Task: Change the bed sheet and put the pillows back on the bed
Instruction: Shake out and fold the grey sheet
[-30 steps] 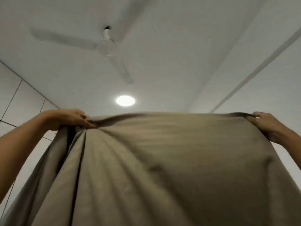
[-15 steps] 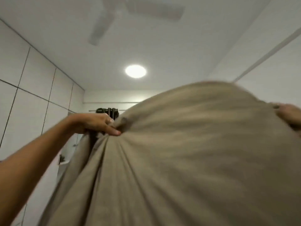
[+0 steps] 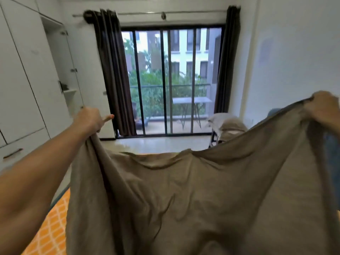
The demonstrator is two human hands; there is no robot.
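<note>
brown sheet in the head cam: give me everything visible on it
The brown sheet is plain grey-brown woven cloth, matte, creased. It is held up and spread wide in the air, its top edge sagging in the middle between the two grips. The left hand grips one upper corner, the right hand bunches the other. Its body hangs toward the camera, covering most of the orange patterned mattress below. Its lower edge is out of frame.

dark curtains [image 3: 112, 74], glass doors [image 3: 172, 80], wardrobe [image 3: 27, 80]
</note>
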